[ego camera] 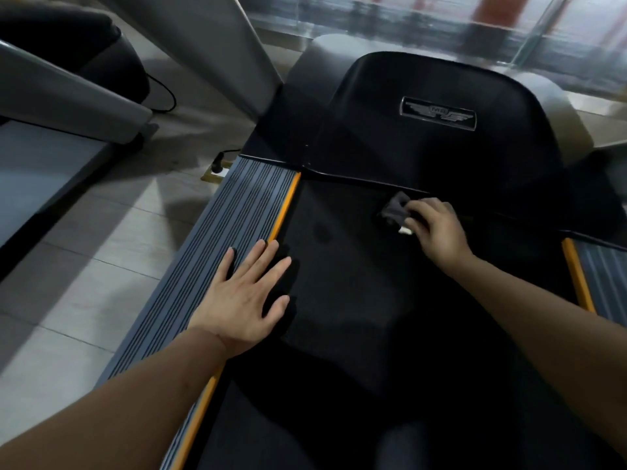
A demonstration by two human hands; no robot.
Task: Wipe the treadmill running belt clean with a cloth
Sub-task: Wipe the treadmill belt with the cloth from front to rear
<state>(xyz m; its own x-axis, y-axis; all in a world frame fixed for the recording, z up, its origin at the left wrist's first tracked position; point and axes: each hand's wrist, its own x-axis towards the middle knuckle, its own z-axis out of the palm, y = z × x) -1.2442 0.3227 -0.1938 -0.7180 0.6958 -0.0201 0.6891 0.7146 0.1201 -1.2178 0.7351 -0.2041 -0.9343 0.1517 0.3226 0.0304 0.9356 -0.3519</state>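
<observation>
The black running belt (356, 283) fills the middle of the view, edged by orange strips on both sides. My right hand (437, 228) grips a small grey cloth (395, 206) with a white tag and holds it on the belt's far end, just before the black motor cover (424, 130). My left hand (251, 296) lies flat with fingers spread, straddling the left orange strip (285, 205) between the belt and the ribbed grey side rail (217, 252).
A grey upright (217, 39) of the treadmill rises at the upper left. Another treadmill (61, 106) stands to the left across a tiled floor (95, 252), with a plug and cable (219, 161) near the rail's far end. The right side rail (607, 276) shows at the right edge.
</observation>
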